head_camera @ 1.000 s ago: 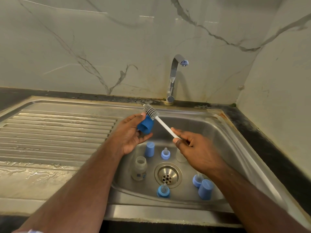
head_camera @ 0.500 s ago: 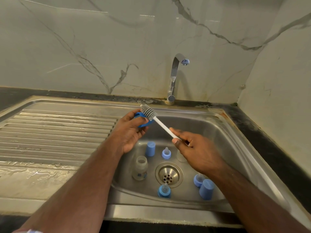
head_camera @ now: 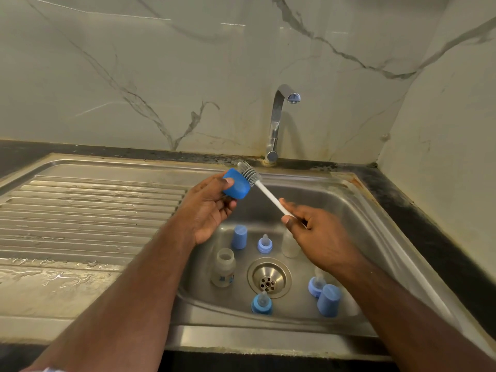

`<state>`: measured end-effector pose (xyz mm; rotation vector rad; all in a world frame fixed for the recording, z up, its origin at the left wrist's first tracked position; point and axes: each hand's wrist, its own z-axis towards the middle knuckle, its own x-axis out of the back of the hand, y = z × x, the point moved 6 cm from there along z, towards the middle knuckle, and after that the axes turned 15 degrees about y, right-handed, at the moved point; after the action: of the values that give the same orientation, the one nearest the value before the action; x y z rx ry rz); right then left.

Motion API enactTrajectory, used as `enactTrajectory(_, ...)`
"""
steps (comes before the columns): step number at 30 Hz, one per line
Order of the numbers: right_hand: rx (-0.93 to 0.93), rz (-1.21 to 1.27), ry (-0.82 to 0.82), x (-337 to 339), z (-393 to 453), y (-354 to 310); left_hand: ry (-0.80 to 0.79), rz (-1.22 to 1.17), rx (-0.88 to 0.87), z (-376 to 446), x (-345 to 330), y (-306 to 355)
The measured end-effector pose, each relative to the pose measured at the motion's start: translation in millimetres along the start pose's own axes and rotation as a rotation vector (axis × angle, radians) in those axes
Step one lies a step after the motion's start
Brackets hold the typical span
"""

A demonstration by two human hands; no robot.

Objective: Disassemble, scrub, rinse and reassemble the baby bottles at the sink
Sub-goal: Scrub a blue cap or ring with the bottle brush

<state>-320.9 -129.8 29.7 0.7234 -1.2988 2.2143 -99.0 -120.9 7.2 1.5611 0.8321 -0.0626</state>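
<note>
Being gripped by the left hand (head_camera: 206, 208), a blue cap (head_camera: 236, 187), brush (head_camera: 249, 174) being pinched by the right hand (head_camera: 316, 232), blue print on the bottle (head_camera: 223, 268) being unreadable.

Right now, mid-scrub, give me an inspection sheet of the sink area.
Surface: steel sink; wet draining board.
Job's things: blue cap against brush; in the basin, open bottle, second bottle, two caps, three teats.
Clutter: nothing seen.
Hands: left hand holds cap; right hand grips brush handle.
Cables: nothing seen.
Surroundings: tap, no water running; marble wall.
</note>
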Motion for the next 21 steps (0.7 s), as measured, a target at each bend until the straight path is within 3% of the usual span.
enactTrajectory(3, 0.025, 0.097, -0.004, 3, -6, -6, 0.020, -0.044, 0.030, 1, 4, 0)
enactTrajectory(8, -0.049, 0.049, 0.007, 0, 1, 4, -0.032, -0.135, 0.100, -4, -1, 0)
enactTrajectory(12, -0.011, 0.142, -0.016, 3, -10, -9, 0.017, -0.135, 0.081, -1, 2, 1)
enactTrajectory(21, 0.018, 0.101, -0.002, -5, -13, -17, 0.062, -0.158, 0.096, 1, 5, -2)
